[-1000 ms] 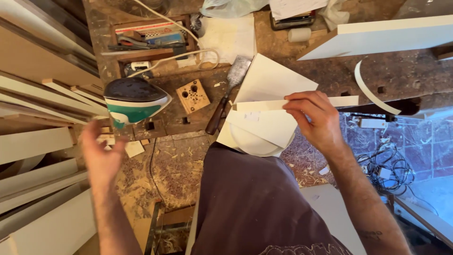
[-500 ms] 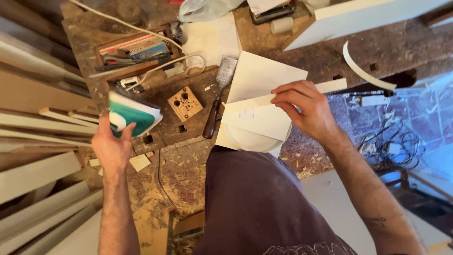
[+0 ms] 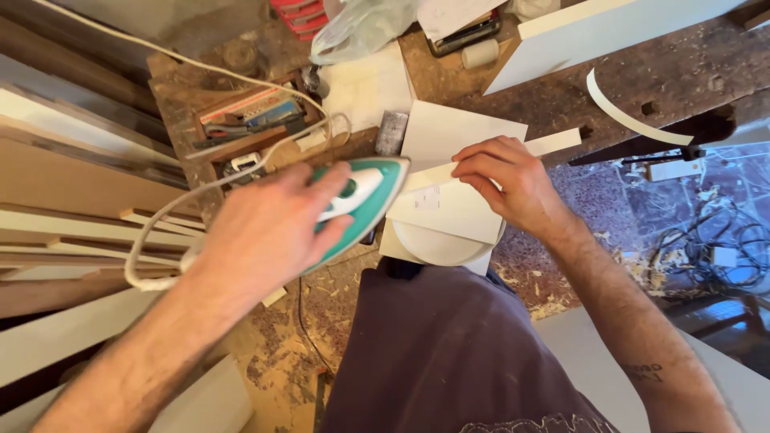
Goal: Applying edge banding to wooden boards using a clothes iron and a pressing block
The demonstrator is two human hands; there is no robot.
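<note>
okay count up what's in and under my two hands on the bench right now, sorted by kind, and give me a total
Clothes iron, green and white, gripped by the left hand: 1
White edging strip, pressed down by the right hand: 1
White panels stacked under the strip: 2, flat sheet and round-edged piece
Total: 4

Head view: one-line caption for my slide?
Left hand holds a green-and-white iron over the workbench while right hand presses white edging strip onto a panel.
</note>
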